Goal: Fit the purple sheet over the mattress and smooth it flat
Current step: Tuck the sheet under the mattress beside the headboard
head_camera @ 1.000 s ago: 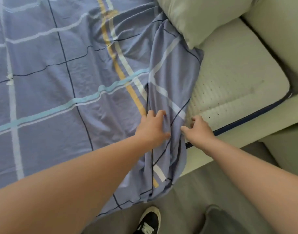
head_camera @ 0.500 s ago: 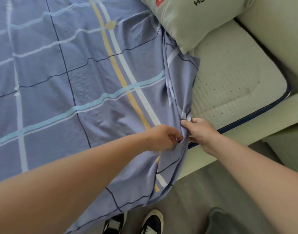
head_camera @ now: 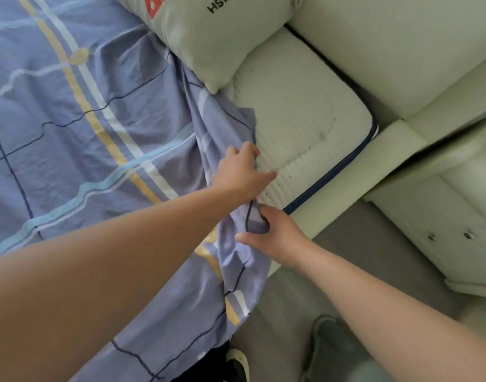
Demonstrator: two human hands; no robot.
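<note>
While the purple sheet (head_camera: 79, 128) is covering most of the mattress (head_camera: 299, 139), its pillow-side corner is lying bare; left hand (head_camera: 240, 172) and right hand (head_camera: 274, 232) are both gripping bunched sheet edge.

The sheet (head_camera: 79, 128) covers the mattress's (head_camera: 299, 128) left part, its edge bunched beside the bare right corner; a pillow (head_camera: 217, 37) lies behind, overlapping both; a cabinet (head_camera: 442, 230) stands right.

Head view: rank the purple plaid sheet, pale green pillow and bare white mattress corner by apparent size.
1. Purple plaid sheet, largest.
2 and 3. Pale green pillow and bare white mattress corner look alike; the pillow is cropped.
</note>
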